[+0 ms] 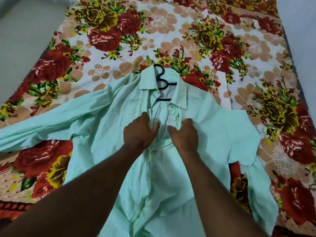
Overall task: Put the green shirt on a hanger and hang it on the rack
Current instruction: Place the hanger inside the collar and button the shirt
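A pale green shirt [106, 120] lies front-up on the bed with its sleeves spread to both sides. A black hanger [162, 79] sits inside it; its hook and part of its bar show through the open collar, the rest is hidden under the cloth. My left hand [139, 132] grips the left edge of the button placket just below the collar. My right hand [183, 134] pinches the right edge of the placket by the upper buttons. The two hands are close together at the chest of the shirt.
The bed is covered by a floral sheet [119, 53] with red and yellow flowers. A grey wall or floor [24, 31] borders the bed on the left, and a pale wall [301, 28] stands on the right. No rack is in view.
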